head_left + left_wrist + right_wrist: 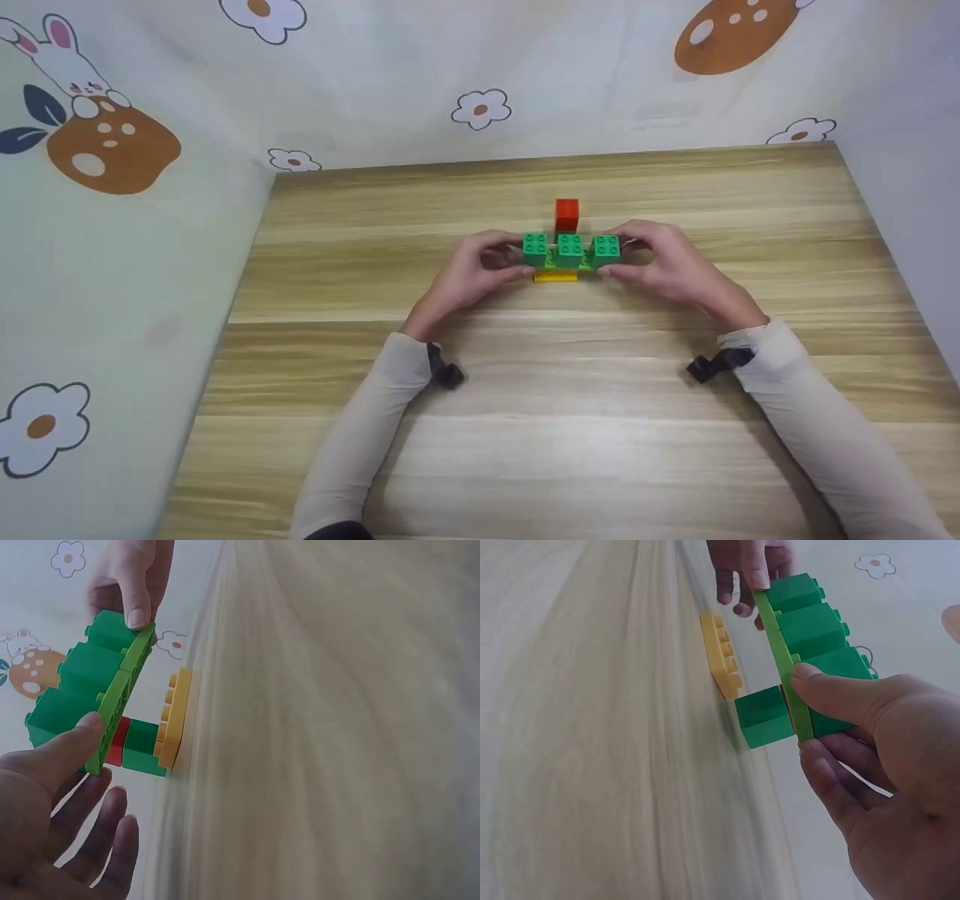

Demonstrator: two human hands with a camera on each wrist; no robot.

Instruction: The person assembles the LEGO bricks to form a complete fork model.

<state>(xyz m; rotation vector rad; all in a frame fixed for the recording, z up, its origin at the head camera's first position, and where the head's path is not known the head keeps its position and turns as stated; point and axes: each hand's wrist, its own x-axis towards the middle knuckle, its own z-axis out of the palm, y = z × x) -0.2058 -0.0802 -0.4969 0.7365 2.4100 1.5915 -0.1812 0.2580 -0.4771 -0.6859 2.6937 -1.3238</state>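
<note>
Both hands hold up a light green strip (116, 697) of toy building plates, which carries three darker green bricks (570, 250) in a row. My left hand (469, 274) pinches its left end, thumb on the near side. At the right end, my right hand (675, 262) grips it with the thumb (807, 676) in front. Below the strip, apart from it, a yellow plate (718, 652) with studs lies on the table. Behind stands a red brick (567, 214); in the left wrist view it sits on a green brick (144, 748).
The wood-grain table (555, 420) meets a back wall (375, 97) covered with flower and fruit pictures. Side walls rise at left and right. A dark camera mount (446, 373) sits on the left wrist, another (709, 367) on the right.
</note>
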